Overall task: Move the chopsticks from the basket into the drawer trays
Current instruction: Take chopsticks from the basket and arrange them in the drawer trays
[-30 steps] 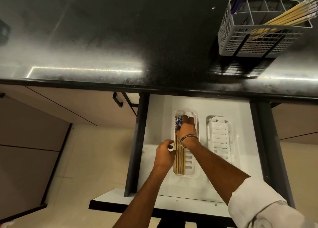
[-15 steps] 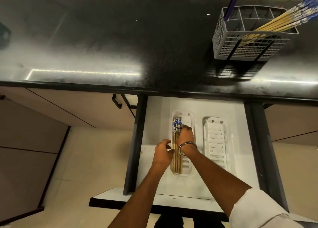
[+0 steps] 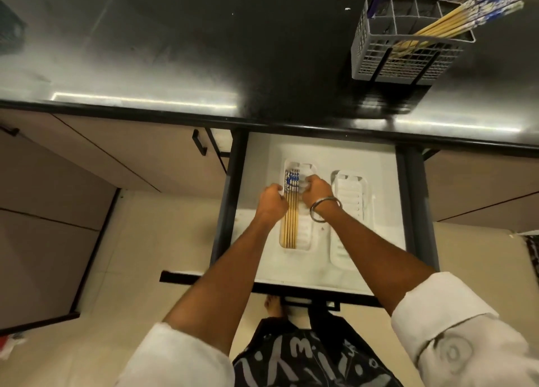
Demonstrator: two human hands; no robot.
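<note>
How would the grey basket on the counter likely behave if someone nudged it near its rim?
The grey basket looks like thin open plastic mesh, so it is probably light and would slide on the glossy counter. The chopsticks in the basket lean far out past one side, which may make it apt to tip that way.

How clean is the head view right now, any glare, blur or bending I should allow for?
Head view: bright glare streaks along the black countertop near its front edge; the wide lens bows that edge; the basket casts a dark shadow toward the camera; both hands, left and right, look slightly soft; the white trays are washed out.
</note>
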